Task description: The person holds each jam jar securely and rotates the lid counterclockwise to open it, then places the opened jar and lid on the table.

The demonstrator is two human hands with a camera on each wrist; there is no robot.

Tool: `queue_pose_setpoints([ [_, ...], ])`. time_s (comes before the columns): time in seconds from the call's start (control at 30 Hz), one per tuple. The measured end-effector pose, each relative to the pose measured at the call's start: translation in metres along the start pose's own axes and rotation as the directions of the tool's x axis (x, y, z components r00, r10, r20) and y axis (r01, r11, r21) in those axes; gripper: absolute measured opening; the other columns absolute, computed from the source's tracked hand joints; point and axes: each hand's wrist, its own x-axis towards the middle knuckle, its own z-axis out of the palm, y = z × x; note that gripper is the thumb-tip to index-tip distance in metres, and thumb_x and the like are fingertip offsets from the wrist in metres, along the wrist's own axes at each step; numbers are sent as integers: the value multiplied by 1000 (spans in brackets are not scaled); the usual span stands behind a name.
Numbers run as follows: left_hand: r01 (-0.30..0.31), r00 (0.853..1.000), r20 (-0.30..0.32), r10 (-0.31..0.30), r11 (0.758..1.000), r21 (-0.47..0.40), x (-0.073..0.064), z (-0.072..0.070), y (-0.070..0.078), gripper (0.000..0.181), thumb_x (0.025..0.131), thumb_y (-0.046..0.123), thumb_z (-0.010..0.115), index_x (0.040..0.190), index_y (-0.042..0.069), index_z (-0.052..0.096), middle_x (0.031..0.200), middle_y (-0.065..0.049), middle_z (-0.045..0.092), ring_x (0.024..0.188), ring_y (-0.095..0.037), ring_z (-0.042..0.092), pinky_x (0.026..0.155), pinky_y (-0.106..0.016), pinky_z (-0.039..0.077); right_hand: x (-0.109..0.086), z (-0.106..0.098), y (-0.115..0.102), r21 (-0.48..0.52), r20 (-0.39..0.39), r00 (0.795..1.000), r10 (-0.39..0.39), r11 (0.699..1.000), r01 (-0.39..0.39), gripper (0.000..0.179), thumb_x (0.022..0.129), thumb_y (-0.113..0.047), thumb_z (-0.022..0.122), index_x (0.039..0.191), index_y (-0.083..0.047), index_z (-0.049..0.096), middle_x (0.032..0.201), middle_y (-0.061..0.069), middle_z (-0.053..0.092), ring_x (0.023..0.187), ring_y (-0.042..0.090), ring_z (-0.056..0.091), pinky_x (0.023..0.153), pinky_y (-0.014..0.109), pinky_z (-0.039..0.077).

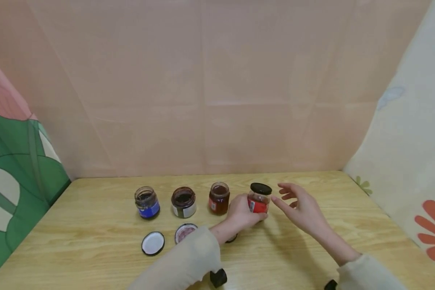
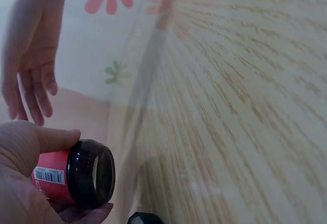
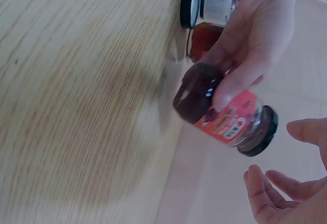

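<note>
My left hand (image 1: pixel 240 214) grips a glass jam jar (image 1: pixel 258 206) with a red label, fingers and thumb curled round its body. A black lid (image 1: pixel 261 188) sits on the jar's top. Seen from the left wrist, the jar (image 2: pixel 92 175) shows its dark contents and glass base, lifted off the table. Just right of the lid, my right hand (image 1: pixel 303 205) is held with its fingers spread and nothing in them. In the right wrist view the lid (image 3: pixel 264 132) lies between that hand's thumb and fingers, with a gap around it.
Three uncapped jars stand in a row to the left: one with a blue label (image 1: pixel 148 210), one with a white label (image 1: pixel 185 211), one reddish (image 1: pixel 219 199). Before them lie a white-lined lid (image 1: pixel 153 243), a stained lid (image 1: pixel 185 231) and another lid (image 1: pixel 232 239), partly hidden by my left arm.
</note>
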Motion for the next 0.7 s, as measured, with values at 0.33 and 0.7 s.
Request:
queue_pose_setpoints([
  [0.33, -120, 993, 15, 119, 991, 55, -14, -21, -2, 57, 68, 38, 86, 111, 8, 65, 96, -1, 65, 84, -11, 58, 70, -23, 49, 5, 0, -5, 32, 17, 996, 92, 995, -93, 51, 92, -42, 61, 125, -3, 59, 111, 15, 66, 97, 28, 63, 78, 38, 51],
  [0.7, -229, 973, -1, 230, 969, 95, -24, -39, -3, 46, 66, 38, 87, 99, 12, 69, 90, 3, 68, 77, -4, 58, 65, -17, 46, 4, 9, -7, 58, 51, 988, 147, 987, -150, 43, 87, -50, 64, 106, -11, 68, 103, 6, 68, 90, 17, 60, 71, 29, 50],
])
